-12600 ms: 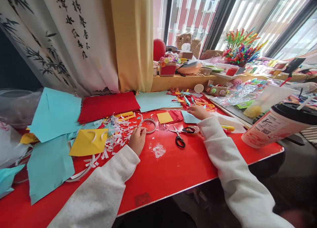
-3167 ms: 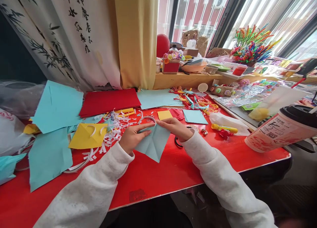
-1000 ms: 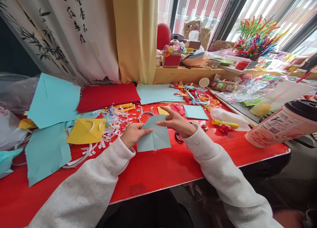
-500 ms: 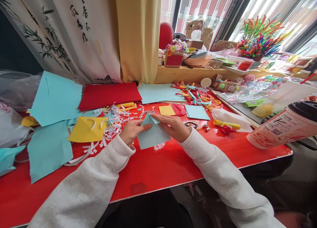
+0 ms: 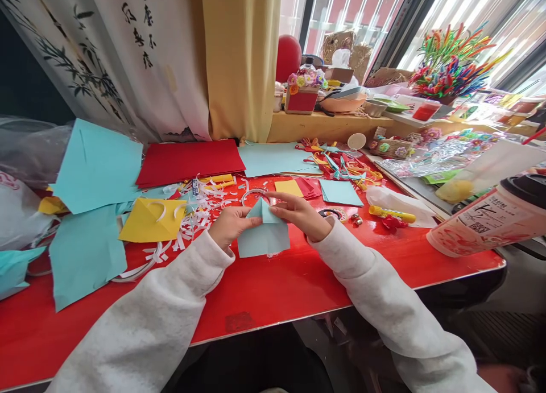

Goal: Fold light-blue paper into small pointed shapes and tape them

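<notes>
A light blue paper (image 5: 263, 240) is held between both hands above the red table (image 5: 290, 293). Its upper corners are folded in so that the top comes to a point, with a crease down the middle. My left hand (image 5: 231, 224) pinches the left side of the fold, thumb across the front. My right hand (image 5: 303, 214) grips the right side between thumb and fingers. The lower part of the sheet hangs flat and uncovered.
Behind lie red sheets (image 5: 191, 161), small blue squares (image 5: 340, 193), a yellow square (image 5: 288, 187) and paper scraps (image 5: 200, 214). A folded yellow paper (image 5: 152, 220) and large blue sheets (image 5: 87, 256) are left; a yellow glue tube (image 5: 391, 213) and a cup (image 5: 482, 216) are right.
The right upper corner of the blue paper has been folded in, so both sides now slope to the point. My right fingers have drawn back slightly to the right side.
</notes>
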`<move>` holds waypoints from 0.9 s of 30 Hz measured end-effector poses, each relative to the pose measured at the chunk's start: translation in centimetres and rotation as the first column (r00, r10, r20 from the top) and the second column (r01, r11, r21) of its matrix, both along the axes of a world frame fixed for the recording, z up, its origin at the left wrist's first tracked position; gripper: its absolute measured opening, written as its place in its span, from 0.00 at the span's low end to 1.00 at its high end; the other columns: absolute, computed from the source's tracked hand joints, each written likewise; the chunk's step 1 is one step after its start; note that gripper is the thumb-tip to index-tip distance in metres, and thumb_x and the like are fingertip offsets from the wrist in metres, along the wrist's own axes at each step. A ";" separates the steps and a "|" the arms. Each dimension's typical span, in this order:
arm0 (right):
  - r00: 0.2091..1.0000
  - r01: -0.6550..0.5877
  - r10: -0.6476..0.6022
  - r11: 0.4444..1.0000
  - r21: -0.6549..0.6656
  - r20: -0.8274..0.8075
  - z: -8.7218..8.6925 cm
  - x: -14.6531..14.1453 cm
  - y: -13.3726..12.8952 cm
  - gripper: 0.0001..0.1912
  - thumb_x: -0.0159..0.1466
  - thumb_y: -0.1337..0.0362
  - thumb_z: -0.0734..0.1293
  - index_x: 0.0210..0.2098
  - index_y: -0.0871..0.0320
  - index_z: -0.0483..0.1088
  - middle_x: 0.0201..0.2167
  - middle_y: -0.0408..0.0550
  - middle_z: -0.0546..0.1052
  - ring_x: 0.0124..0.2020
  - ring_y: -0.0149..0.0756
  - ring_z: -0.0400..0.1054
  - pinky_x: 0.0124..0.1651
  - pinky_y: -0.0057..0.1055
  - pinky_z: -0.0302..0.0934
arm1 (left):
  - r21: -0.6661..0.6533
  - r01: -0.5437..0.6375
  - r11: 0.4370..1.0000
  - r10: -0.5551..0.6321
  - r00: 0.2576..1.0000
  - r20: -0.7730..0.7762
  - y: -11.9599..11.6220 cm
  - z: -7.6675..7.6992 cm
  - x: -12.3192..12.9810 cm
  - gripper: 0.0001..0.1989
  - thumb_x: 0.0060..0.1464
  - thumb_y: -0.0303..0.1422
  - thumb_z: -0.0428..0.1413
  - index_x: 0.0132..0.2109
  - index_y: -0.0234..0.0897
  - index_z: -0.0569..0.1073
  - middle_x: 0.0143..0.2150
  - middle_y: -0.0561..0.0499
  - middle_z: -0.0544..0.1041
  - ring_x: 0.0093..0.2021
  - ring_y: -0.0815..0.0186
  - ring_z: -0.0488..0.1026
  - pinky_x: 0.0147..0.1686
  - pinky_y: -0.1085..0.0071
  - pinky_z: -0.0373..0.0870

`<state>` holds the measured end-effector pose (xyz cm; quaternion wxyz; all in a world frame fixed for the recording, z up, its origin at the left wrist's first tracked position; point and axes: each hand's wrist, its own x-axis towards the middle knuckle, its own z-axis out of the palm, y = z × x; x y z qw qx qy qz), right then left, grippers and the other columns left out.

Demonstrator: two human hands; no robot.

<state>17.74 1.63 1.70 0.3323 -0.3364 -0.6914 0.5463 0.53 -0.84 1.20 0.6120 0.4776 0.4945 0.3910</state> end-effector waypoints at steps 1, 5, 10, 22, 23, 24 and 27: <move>1.000 0.002 -0.001 1.000 -0.017 0.026 0.0 0.1 0.0 0.21 0.56 0.59 0.61 0.47 0.61 0.62 0.30 0.47 0.72 0.26 0.25 0.63 0.27 0.23 0.58 | -0.008 0.008 1.000 -0.008 1.000 -0.001 0.0 0.0 0.0 0.21 0.27 0.38 0.63 0.32 0.31 0.74 0.24 0.52 0.74 0.24 0.67 0.68 0.25 0.72 0.64; 0.999 -0.029 0.032 0.998 -0.056 0.043 0.2 0.1 -0.2 0.19 0.56 0.55 0.59 0.41 0.62 0.67 0.30 0.47 0.71 0.28 0.26 0.63 0.29 0.24 0.59 | -0.004 0.023 1.000 -0.023 0.999 -0.022 0.1 -0.2 -0.1 0.21 0.28 0.38 0.63 0.32 0.31 0.74 0.26 0.51 0.74 0.25 0.66 0.69 0.25 0.72 0.64; 0.993 0.004 -0.002 1.000 -0.019 0.114 -0.2 -0.1 -0.2 0.21 0.54 0.53 0.61 0.40 0.63 0.68 0.30 0.47 0.71 0.29 0.29 0.64 0.30 0.26 0.60 | 0.074 0.048 0.996 -0.040 0.993 -0.107 0.3 -0.6 -0.2 0.19 0.29 0.39 0.62 0.31 0.32 0.74 0.23 0.53 0.72 0.23 0.68 0.67 0.23 0.75 0.62; 0.982 -0.057 0.037 0.993 0.103 0.186 -0.4 -0.4 -0.4 0.17 0.55 0.57 0.61 0.39 0.62 0.68 0.31 0.48 0.72 0.32 0.32 0.65 0.33 0.28 0.60 | 0.078 0.125 0.989 -0.110 0.978 -0.180 0.4 -1.0 -0.3 0.19 0.31 0.41 0.60 0.33 0.33 0.75 0.23 0.53 0.73 0.25 0.66 0.69 0.23 0.74 0.62; 0.980 -0.052 0.026 0.990 0.128 0.196 -0.4 -0.6 -0.6 0.17 0.54 0.56 0.62 0.38 0.62 0.68 0.32 0.48 0.72 0.33 0.32 0.65 0.35 0.28 0.60 | 0.087 0.125 0.988 -0.107 0.976 -0.189 0.4 -1.0 -0.4 0.19 0.31 0.41 0.60 0.33 0.33 0.75 0.23 0.53 0.73 0.25 0.66 0.69 0.23 0.74 0.62; 0.978 -0.047 0.014 0.987 0.155 0.208 -0.4 -0.7 -0.7 0.17 0.53 0.56 0.63 0.37 0.62 0.68 0.32 0.48 0.72 0.34 0.33 0.66 0.36 0.29 0.60 | 0.095 0.121 0.988 -0.100 0.975 -0.198 0.4 -1.0 -0.4 0.19 0.31 0.41 0.60 0.32 0.33 0.75 0.22 0.53 0.72 0.25 0.66 0.69 0.23 0.74 0.62; 0.973 -0.036 -0.008 0.981 0.189 0.230 -0.4 -0.7 -0.8 0.18 0.52 0.56 0.64 0.36 0.62 0.68 0.33 0.49 0.72 0.35 0.34 0.66 0.37 0.29 0.60 | 0.082 0.112 0.990 -0.095 0.978 -0.186 0.4 -1.1 -0.4 0.19 0.31 0.41 0.61 0.31 0.32 0.75 0.22 0.53 0.72 0.26 0.64 0.69 0.23 0.73 0.63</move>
